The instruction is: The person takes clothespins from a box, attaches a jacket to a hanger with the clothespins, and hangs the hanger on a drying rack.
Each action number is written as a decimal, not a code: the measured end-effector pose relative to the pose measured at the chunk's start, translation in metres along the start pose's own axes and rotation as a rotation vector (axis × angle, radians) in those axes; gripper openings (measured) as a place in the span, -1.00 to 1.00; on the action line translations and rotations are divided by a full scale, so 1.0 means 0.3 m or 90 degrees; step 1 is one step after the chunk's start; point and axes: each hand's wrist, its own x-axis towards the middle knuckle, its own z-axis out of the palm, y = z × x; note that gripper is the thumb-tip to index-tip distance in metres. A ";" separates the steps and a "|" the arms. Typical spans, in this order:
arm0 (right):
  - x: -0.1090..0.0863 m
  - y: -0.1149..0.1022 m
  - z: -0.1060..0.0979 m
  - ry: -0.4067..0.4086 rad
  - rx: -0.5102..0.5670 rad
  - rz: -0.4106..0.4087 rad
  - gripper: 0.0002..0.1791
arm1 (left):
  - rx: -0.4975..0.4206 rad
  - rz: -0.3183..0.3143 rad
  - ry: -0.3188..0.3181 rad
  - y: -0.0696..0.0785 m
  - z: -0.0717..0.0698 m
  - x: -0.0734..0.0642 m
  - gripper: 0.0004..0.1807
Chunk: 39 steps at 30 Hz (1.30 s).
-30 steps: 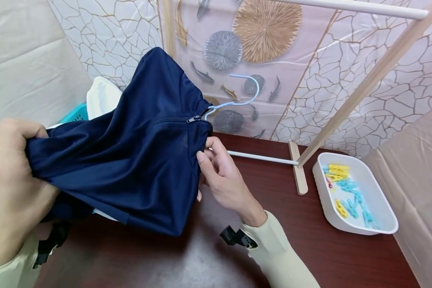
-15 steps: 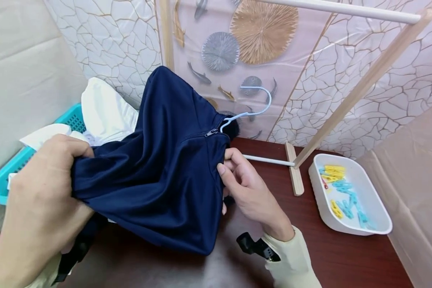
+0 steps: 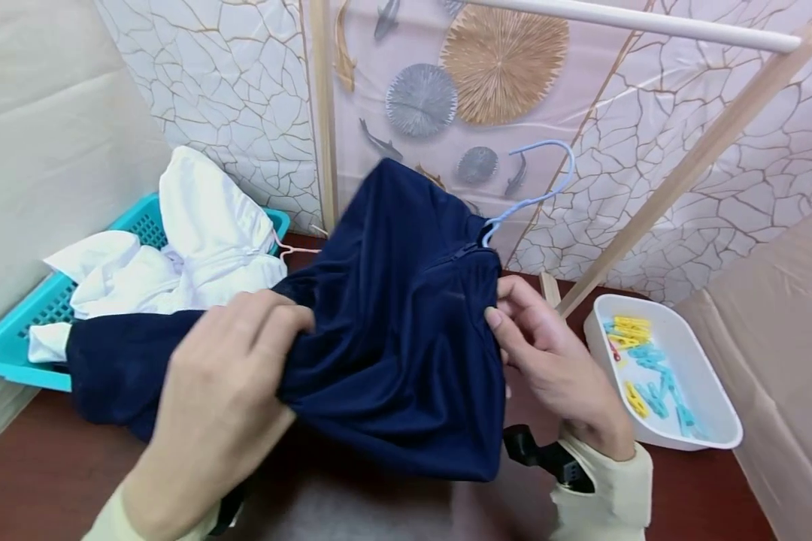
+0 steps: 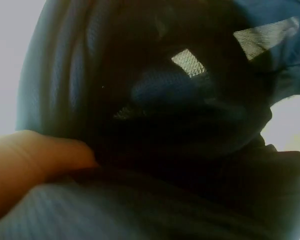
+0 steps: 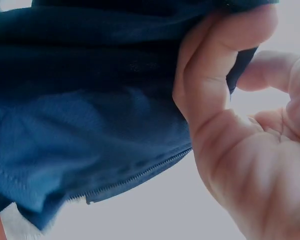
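Observation:
In the head view a navy garment (image 3: 406,323) with a short zip is held up at the middle. The hook of a light blue hanger (image 3: 534,200) sticks out of its zipped opening; the rest of the hanger is hidden inside. My left hand (image 3: 223,398) grips bunched cloth on the garment's left side. On the other side my right hand (image 3: 555,361) pinches its edge just below the opening. Dark folds fill the left wrist view, with part of the hand (image 4: 40,155) against them. The right wrist view shows the zip (image 5: 135,177) and bent fingers (image 5: 205,85) at the cloth.
A teal basket (image 3: 13,368) with white clothes (image 3: 203,218) stands at the left, a pink hanger (image 3: 298,249) beside them. Behind rises a rack with a white bar (image 3: 616,19) and wooden post (image 3: 690,150). A white tub (image 3: 717,391) of clothespins (image 3: 649,353) sits right.
Both hands have moved right with the garment and hanger, the left hand farther, so they are closer together. The teal basket and pink hanger have come into fuller view.

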 end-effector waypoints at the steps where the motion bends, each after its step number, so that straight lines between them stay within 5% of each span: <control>1: -0.007 -0.001 -0.013 0.011 -0.006 0.012 -0.87 | 0.008 0.010 -0.015 0.020 0.007 0.007 -0.53; 5: -0.023 0.007 -0.060 0.064 -0.069 0.040 -0.88 | 0.048 0.042 -0.090 0.061 0.063 0.006 -0.52; 9: -0.019 0.033 -0.095 0.101 -0.131 0.061 -0.84 | 0.113 0.049 -0.229 0.063 0.142 -0.044 -0.43; 16: 0.004 0.105 -0.137 0.042 -0.179 0.094 -0.85 | 0.145 0.029 -0.393 0.047 0.278 -0.160 -0.31; 23: 0.012 0.166 -0.162 -0.020 -0.181 0.138 -0.87 | 0.115 0.017 -0.512 0.026 0.337 -0.228 -0.13; 27: 0.015 0.182 -0.168 -0.051 -0.175 0.149 -0.88 | 0.086 -0.014 -0.491 -0.017 0.292 -0.221 -0.19; 34: 0.017 0.200 -0.183 -0.044 -0.200 0.153 -0.89 | 0.064 -0.087 -0.457 -0.153 0.103 -0.185 -0.32; 39: 0.019 0.210 -0.196 -0.051 -0.205 0.143 -0.89 | 0.055 -0.104 -0.507 -0.222 0.021 -0.229 0.09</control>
